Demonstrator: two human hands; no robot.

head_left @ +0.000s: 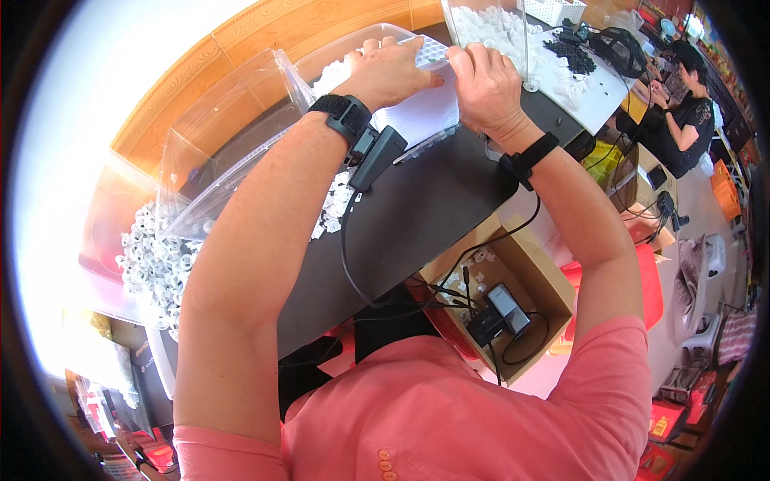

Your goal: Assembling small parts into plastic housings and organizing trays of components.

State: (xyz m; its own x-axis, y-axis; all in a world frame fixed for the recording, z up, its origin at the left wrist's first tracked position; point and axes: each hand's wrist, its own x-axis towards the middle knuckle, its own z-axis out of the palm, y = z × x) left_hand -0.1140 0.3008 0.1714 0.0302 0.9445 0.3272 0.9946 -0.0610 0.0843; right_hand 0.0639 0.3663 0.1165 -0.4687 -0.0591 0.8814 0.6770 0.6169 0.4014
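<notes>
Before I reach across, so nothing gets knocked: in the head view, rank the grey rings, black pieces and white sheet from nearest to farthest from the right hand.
1. White sheet: at the right hand's fingertips, on its left.
2. Black pieces: to its right, on the white table.
3. Grey rings: piled at the far left.

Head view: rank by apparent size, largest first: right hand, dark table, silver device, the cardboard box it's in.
1. Dark table
2. Cardboard box
3. Right hand
4. Silver device
Apparent size only.
</notes>
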